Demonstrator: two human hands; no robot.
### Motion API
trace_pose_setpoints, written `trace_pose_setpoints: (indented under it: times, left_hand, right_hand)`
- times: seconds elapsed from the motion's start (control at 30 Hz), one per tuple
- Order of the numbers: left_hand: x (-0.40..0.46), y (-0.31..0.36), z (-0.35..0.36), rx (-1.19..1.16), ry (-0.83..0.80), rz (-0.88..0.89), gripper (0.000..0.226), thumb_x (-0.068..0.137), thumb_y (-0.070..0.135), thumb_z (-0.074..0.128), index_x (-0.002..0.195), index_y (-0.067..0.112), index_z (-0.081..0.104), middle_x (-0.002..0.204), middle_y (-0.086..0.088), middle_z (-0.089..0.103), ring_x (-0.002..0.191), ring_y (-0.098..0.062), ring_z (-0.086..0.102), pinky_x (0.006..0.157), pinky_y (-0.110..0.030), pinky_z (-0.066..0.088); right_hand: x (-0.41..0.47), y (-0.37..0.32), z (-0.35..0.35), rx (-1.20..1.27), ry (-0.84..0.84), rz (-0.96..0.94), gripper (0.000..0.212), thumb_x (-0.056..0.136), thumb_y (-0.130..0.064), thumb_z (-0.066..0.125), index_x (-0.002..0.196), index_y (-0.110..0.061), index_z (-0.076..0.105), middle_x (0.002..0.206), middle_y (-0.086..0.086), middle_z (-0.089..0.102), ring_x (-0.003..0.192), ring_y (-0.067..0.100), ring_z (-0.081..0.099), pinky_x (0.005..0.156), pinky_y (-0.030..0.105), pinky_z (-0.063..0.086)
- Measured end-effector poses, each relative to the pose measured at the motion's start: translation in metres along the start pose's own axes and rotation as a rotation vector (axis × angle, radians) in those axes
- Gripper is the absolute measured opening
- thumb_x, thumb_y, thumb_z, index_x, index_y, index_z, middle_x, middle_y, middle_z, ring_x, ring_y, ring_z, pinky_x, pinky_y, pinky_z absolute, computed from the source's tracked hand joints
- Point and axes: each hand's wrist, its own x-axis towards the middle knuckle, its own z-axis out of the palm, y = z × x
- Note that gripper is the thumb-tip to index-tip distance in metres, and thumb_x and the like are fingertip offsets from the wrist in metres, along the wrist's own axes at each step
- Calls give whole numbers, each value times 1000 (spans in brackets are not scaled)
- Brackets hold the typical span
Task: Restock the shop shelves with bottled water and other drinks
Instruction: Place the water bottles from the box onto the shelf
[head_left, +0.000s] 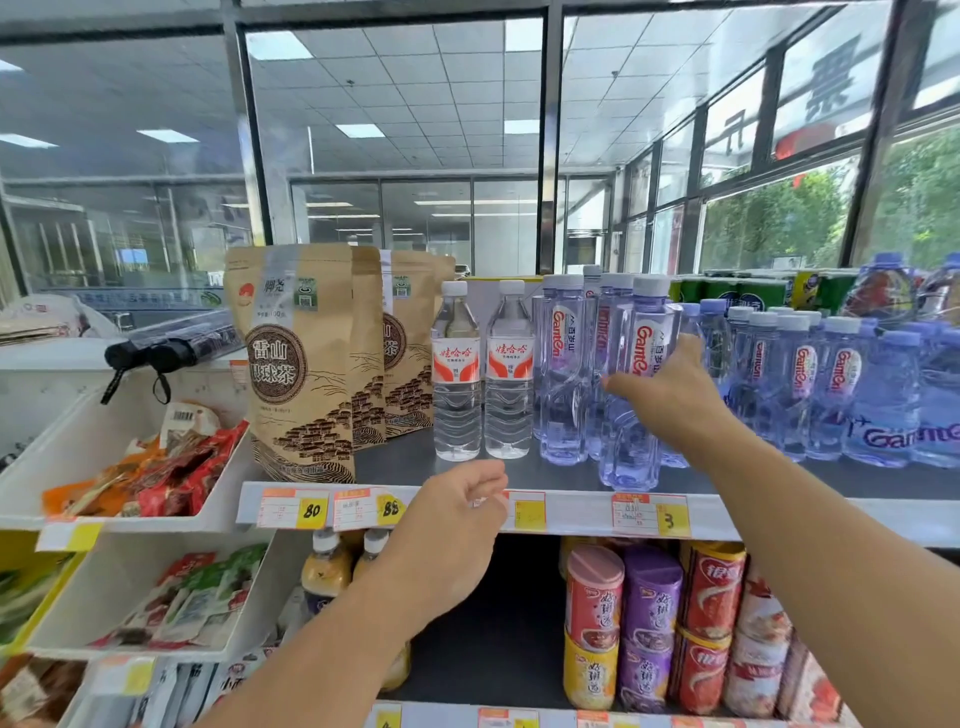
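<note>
- Ganten water bottle, tall clear plastic with a lilac tint, white cap and red-and-white label, stands upright at the front edge of the grey top shelf, just ahead of a cluster of like bottles.
- Right hand is against that bottle's right side, thumb up by the label and fingers wrapped round its body.
- Left hand hangs in front of the shelf's front edge, over the price tags, fingers loosely curled and holding nothing.
- Two clear Wahaha bottles with white caps and red-and-white labels stand side by side to the left of the Ganten cluster, near the front edge.
- Brown paper tea pouches stand at the shelf's left end.
- More Ganten bottles, shorter and partly shrink-wrapped, fill the right end.
- Canned drinks in red, purple and yellow are stacked on the shelf below.
</note>
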Motion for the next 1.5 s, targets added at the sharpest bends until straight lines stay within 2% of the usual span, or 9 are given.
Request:
trace_pose_setpoints:
  times: [0.1,0.23,0.33,0.47,0.7,0.9,1.07,1.33,1.5]
  left_hand:
    - [2,-1,6,-23,-11,6,41,98,16,53,139,22,50,132,13,59,117,3,52,91,-6,34]
    - [9,4,16,-71,-18,-15,45,97,17,56,141,24,46,135,13,56,111,3,54,82,-6,38]
    - [18,9,28,-158,-15,-22,58,93,17,65,144,27,40,137,11,54,116,-3,54,97,-22,43]
    - [29,31,41,-326,-25,19,55,89,5,68,131,32,46,123,10,60,108,4,55,75,-3,45]
    - [44,37,41,-513,124,169,45,77,6,80,104,35,60,101,-3,65,104,-27,63,96,-45,47]
    - [35,51,51,-612,137,292,27,71,30,74,92,40,60,70,24,65,79,-19,64,88,-41,54]
    - [35,55,55,-725,61,216,29,87,33,63,112,18,63,92,0,70,60,-14,66,80,-34,59]
    - [29,66,61,-698,94,273,8,92,12,61,96,19,58,74,-3,66,51,-13,64,77,-37,54]
    - [30,53,64,-356,185,435,36,89,4,67,104,37,66,72,-5,58,72,-20,62,74,-12,48]
  right_hand:
    - [2,0,-6,58,45,-50,57,86,-31,78,122,-14,37,97,7,62,81,25,64,75,46,54]
    - [3,-7,-13,150,149,-106,74,81,-48,79,129,-12,35,92,-1,58,81,23,63,72,43,51]
    - [6,-24,-14,274,108,-37,93,63,-66,83,127,-13,42,103,5,64,88,26,67,79,48,57]
    - [12,-39,-7,529,10,114,85,61,-60,84,124,-12,53,107,10,69,85,29,71,59,48,62]
    - [28,-30,8,679,-72,275,69,77,-60,75,126,-17,55,118,12,67,91,33,70,52,34,57]
    - [26,-20,6,794,-48,296,52,86,-57,69,124,-22,58,118,9,66,84,30,71,49,32,57]
    - [15,-14,-5,946,-90,293,20,93,-43,63,93,-23,60,79,1,70,56,21,66,50,31,59]
    - [2,-5,-15,1087,-146,220,44,85,-47,60,116,-17,63,107,13,69,88,32,67,82,50,58]
    - [-8,-6,-25,1158,-418,265,62,85,-63,62,111,-7,60,110,28,70,98,45,71,79,54,57]
